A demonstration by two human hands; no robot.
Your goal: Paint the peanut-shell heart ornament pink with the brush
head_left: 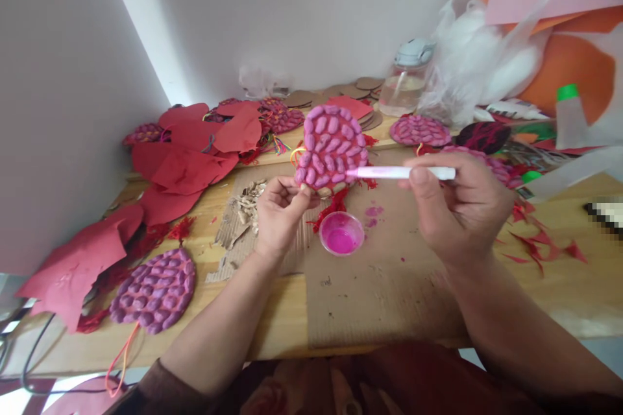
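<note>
Found disc (pixel 331 146), pink and pebbled, raised clear of the table (pixel 559 285), face turned toward the camera, above and just behind the cup (pixel 341 233). Noted left hand (pixel 280 211) directly beneath it, fingers pinched on the lower rim from below. Observed red tassel (pixel 335 204) hanging from that same edge.

Found pen (pixel 403 172) lying level, long axis running left to right. Noted pink tip at the left end, touching the disc at its lower right edge. Noted right end of the shaft clamped between thumb and fingers of the right hand (pixel 457 207). Placed right hand to the right of the disc, apart from it by the bare length of the shaft. Judged left hand the nearer of the two to the disc.

Found cup upright on the cardboard (pixel 389 285), pink liquid inside, between the two hands, touched by neither. Noted pink smear (pixel 374 211) on the cardboard just right of it.

Recorded second disc (pixel 156 288) flat near the left table edge, red paper (pixel 195 149) heaped beyond it, third disc (pixel 419 130) flat at the back, bottle (pixel 406 78) just behind that.
</note>
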